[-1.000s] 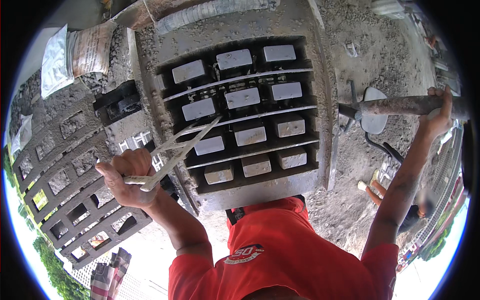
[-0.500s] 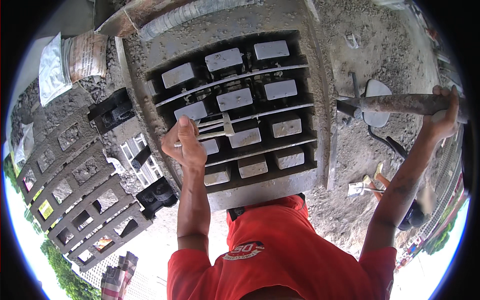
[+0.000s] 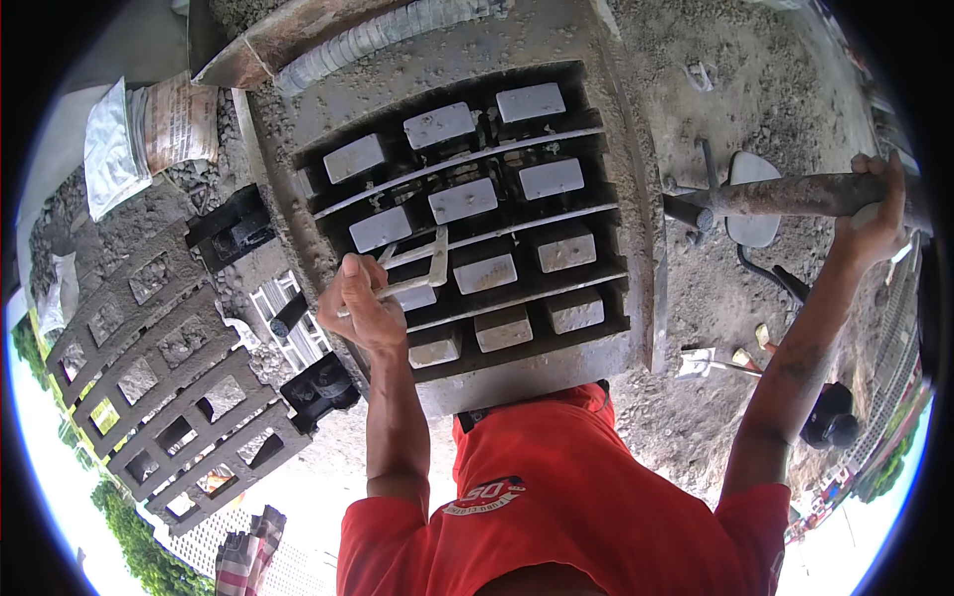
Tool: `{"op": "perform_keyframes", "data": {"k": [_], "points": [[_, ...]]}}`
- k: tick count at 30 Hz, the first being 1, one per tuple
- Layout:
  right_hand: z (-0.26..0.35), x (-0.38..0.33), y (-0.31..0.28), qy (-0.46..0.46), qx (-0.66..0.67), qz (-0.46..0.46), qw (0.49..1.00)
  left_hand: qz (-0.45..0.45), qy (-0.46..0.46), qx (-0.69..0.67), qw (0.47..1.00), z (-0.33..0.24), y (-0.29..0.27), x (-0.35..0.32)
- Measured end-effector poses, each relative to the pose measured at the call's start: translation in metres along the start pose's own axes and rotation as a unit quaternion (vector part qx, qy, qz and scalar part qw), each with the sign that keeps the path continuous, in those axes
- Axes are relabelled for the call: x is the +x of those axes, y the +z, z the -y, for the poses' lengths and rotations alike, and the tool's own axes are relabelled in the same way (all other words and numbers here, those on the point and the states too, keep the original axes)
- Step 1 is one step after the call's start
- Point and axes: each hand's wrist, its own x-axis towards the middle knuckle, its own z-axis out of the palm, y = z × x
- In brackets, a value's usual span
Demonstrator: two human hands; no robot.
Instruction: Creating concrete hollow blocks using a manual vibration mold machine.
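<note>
My left hand grips a flat metal scraper frame and holds it over the lower left of a block mould, touching the grey cores that stand between dark slots. My right hand is wrapped around a rusty round lever bar that runs out to the right of the mould. My red shirt fills the bottom of the view.
Several hollow concrete blocks lie in rows at the left. Filled sacks lie at the upper left. A black motor part sits near the mould's left corner. Grey gravelly ground surrounds the machine; a small trowel lies at the right.
My left hand has carried the metal frame from the left side of the machine rightward onto the mould. My right hand has stayed on the lever bar.
</note>
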Motion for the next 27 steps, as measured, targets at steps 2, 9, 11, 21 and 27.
{"op": "perform_keyframes", "data": {"k": [2, 9, 11, 21, 27], "points": [[0.004, -0.004, -0.001, 0.005, -0.042, 0.017, 0.999, 0.001, 0.128, -0.008, 0.992, -0.017, -0.015, 0.011], [0.002, 0.001, 0.002, 0.045, 0.108, 0.003, 0.993, 0.062, -0.153, -0.032, 0.986, 0.002, 0.024, -0.022], [0.001, -0.002, 0.001, 0.063, 0.086, -0.001, 0.994, 0.059, -0.121, -0.070, 0.988, -0.023, 0.026, -0.003], [0.007, -0.004, 0.011, 0.163, 0.251, -0.062, 0.952, 0.055, -0.073, 0.013, 0.996, -0.035, 0.028, 0.006], [0.016, -0.003, 0.012, 0.142, 0.243, -0.063, 0.957, -0.014, -0.017, 0.053, 0.998, -0.004, 0.024, 0.000]]}}
